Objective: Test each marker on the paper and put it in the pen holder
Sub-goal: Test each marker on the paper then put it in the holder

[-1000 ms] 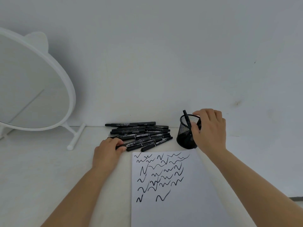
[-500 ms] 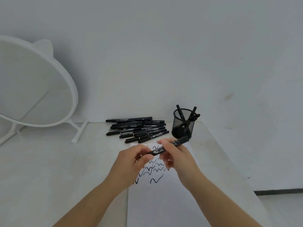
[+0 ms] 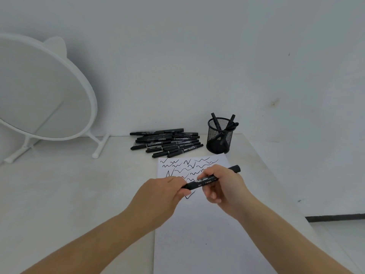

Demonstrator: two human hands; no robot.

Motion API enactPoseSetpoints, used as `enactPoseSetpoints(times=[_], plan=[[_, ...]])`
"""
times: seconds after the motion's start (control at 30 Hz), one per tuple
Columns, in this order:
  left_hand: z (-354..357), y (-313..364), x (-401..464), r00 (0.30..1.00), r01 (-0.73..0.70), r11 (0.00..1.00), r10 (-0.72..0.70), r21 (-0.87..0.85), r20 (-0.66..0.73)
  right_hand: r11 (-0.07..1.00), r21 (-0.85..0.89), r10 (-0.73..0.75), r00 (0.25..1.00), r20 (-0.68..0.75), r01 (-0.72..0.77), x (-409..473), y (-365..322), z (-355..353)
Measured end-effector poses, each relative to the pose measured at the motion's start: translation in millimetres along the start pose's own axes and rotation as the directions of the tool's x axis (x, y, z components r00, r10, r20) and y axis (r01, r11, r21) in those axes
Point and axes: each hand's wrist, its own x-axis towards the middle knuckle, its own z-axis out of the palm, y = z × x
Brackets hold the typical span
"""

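Head view: white tabletop [image 3: 79,184] against a white wall [image 3: 197,56]; above the paper [image 3: 207,234], left hand [image 3: 160,196] and right hand [image 3: 225,186] grip one marker [image 3: 209,180].

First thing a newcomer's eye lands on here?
Both hands at centre: the left hand and right hand grip one black marker above the scribbled paper. Behind it lie the pile of markers and, to its right, the mesh pen holder.

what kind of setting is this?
Likely a home desk or vanity table against a bare white wall: a round stand mirror, a mesh pen holder and a pile of markers beside scribbled paper.
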Motion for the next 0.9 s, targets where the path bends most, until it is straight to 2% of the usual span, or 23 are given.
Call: enactPoseSetpoints(times=[0.13,0.2,0.27,0.3,0.33,0.5,0.57,0.7,0.9], plan=[[1,1,-5,0.996,0.042,0.997,-0.036,-0.07,0.082,1.0,-0.014,-0.024,1.0,-0.015,0.024,-2,0,-6],[-5,-19,-12,0.971,0.211,0.962,-0.185,-0.173,0.154,0.986,0.137,-0.065,0.981,-0.182,0.09,4,-12,-39],[-17,-43,-20,0.919,0.392,0.867,-0.384,-0.307,0.091,0.958,0.197,-0.126,0.922,-0.367,0.21,10,-25,-79],[-20,-50,-19,0.915,0.391,0.861,-0.402,-0.324,0.037,0.961,0.15,-0.153,0.901,-0.406,0.231,13,-25,-90],[-20,-52,-15,0.922,0.372,0.869,-0.386,-0.325,0.025,0.973,0.078,-0.17,0.899,-0.405,0.219,16,-20,-94],[13,-20,9,0.953,0.285,0.897,-0.227,-0.338,0.2,0.946,-0.213,-0.295,0.918,-0.265,0.243,29,2,-76],[25,-20,13,0.963,0.25,0.912,-0.2,-0.325,0.181,0.937,-0.239,-0.316,0.91,-0.268,0.255,32,7,-81],[44,-25,30,0.99,0.138,0.989,-0.135,-0.058,0.051,0.886,-0.352,-0.396,0.888,-0.234,0.302,49,9,-78],[60,-41,43,0.991,0.13,0.989,-0.129,-0.071,0.02,0.763,-0.549,-0.54,0.802,-0.255,0.34,89,13,-69]])
